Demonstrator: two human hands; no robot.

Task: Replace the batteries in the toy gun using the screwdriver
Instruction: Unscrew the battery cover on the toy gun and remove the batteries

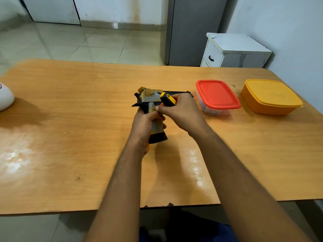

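Note:
A black and gold toy gun (151,100) lies at the middle of the wooden table (70,119), barrel to the right and grip toward me. My left hand (145,124) grips its handle from the left. My right hand (181,112) holds a screwdriver (168,99) with a yellow and black handle, tilted over the gun's body near the trigger area. The screwdriver's tip is hidden behind my fingers and the gun. No batteries are visible.
A clear container with a red lid (217,96) and an orange lidded container (271,97) stand on the right of the table. A white object (5,98) sits at the left edge. A white cabinet (234,49) stands beyond the table.

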